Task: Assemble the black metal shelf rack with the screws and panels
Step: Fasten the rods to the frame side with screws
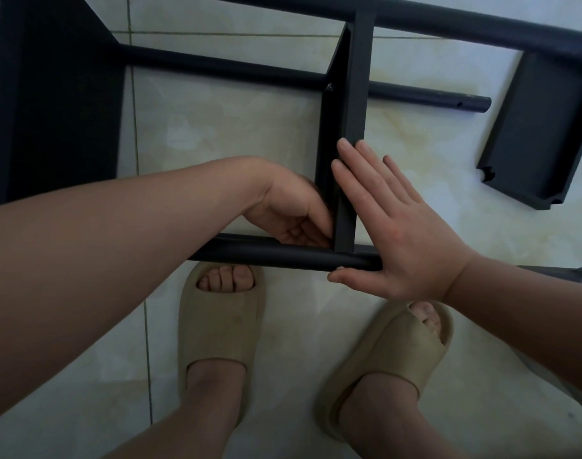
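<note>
The half-built rack (216, 66) lies on the tiled floor (233, 134). My right hand (395, 233), fingers straight, braces the upright panel (352, 104) beside the near tube (266, 253). My left hand (292, 210) curls at that joint; what it holds, I cannot tell. The metal looks stiff and slick, so I'd grip the edges.

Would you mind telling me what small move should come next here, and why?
Probably fasten the joint where the upright panel meets the near tube. The far joint already shows a screw, the right hand presses flat against the panel, and the left hand sits at that near corner; whether it holds one is hidden.
</note>
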